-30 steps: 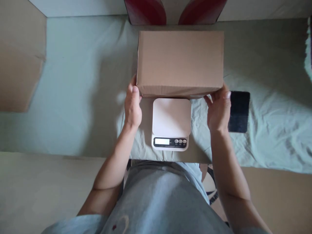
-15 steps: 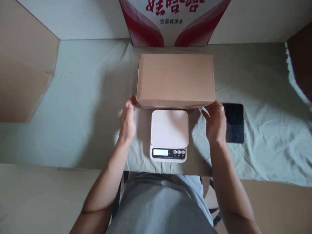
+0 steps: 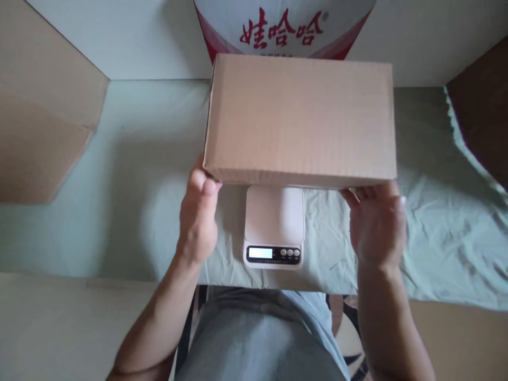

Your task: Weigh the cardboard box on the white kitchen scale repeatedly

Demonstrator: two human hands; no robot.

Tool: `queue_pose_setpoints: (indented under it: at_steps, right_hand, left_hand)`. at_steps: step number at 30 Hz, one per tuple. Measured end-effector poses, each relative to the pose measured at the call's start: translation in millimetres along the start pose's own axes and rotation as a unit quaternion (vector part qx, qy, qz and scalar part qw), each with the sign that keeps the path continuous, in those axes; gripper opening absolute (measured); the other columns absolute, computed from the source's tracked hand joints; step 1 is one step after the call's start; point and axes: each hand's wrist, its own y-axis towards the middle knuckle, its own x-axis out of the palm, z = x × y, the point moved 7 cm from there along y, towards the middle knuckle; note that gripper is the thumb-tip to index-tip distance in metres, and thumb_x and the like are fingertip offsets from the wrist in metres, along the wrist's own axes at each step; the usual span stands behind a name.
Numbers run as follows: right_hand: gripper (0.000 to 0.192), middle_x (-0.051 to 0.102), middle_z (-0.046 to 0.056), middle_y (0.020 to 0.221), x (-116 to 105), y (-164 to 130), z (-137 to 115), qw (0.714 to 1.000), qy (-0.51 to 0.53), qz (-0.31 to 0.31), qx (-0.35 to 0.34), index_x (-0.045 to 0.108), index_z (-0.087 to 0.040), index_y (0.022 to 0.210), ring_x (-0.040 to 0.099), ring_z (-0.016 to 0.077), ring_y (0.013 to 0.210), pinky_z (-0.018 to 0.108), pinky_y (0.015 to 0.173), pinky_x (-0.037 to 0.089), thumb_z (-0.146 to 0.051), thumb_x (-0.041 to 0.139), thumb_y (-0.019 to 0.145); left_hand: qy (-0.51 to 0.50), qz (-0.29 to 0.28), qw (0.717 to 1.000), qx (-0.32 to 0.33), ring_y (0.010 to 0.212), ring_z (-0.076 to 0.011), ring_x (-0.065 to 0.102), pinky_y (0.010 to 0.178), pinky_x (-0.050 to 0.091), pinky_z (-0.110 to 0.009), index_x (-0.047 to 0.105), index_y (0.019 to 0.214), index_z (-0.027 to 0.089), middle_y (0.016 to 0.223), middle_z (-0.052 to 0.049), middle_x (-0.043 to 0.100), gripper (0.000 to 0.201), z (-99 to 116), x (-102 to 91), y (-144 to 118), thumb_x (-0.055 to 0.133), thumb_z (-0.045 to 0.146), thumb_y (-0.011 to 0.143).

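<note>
Both hands, left [image 3: 197, 211] and right [image 3: 379, 225], grip cardboard box [image 3: 299, 119] between them, above scale [image 3: 274, 226].

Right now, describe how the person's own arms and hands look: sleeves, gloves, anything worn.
Both hands are bare: the left hand and the right hand have no gloves, and no rings or watch show. The forearms are uncovered down to the bottom edge of the picture, so no sleeve shows on them. The fingernails look short and unpainted. A light grey-blue shirt covers the body.

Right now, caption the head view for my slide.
Both hands, left hand and right hand, hold a closed cardboard box above a white digital scale.
</note>
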Motion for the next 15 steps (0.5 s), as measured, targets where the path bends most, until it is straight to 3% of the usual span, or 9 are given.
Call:
queue_pose_setpoints:
  at_steps: [3, 7, 15]
  right_hand:
    - [0.046, 0.062, 0.004, 0.125, -1, -32, -12, 1.0, 0.02, 0.003, -0.005, 0.063, -0.029, 0.111, 0.053, 0.0275, 0.123, 0.05, 0.107, 0.038, -0.059, 0.045, 0.081]
    - [0.052, 0.06, 0.004, 0.13, -5, -65, -7, 1.0, 0.012, 0.017, 0.009, 0.061, -0.028, 0.115, 0.049, 0.029, 0.128, 0.052, 0.109, 0.036, -0.062, 0.044, 0.08]
    - [0.051, 0.058, 0.003, 0.132, -20, -87, 9, 0.999, -0.02, 0.014, 0.023, 0.057, -0.03, 0.122, 0.049, 0.0265, 0.128, 0.049, 0.109, 0.036, -0.058, 0.045, 0.082]
  left_hand:
    - [-0.037, 0.016, 0.998, -0.053, 0.131, -0.0248, 0.045, 0.107, 0.041, -0.043, 0.055, 0.12, 0.036, 0.133, 0.001, 0.055, 0.039, 12, -6.8, -30, 0.05, 0.053, 0.086]
    - [-0.052, 0.045, 0.993, -0.094, 0.13, -0.0245, 0.046, 0.108, 0.04, -0.045, 0.055, 0.121, 0.035, 0.135, 0.0, 0.054, 0.039, 10, -14.3, -64, 0.051, 0.052, 0.086]
    - [-0.018, 0.06, 0.991, -0.122, 0.125, -0.0237, 0.051, 0.109, 0.038, -0.047, 0.052, 0.124, 0.033, 0.13, -0.003, 0.057, 0.042, -10, -28.1, -85, 0.052, 0.048, 0.085]
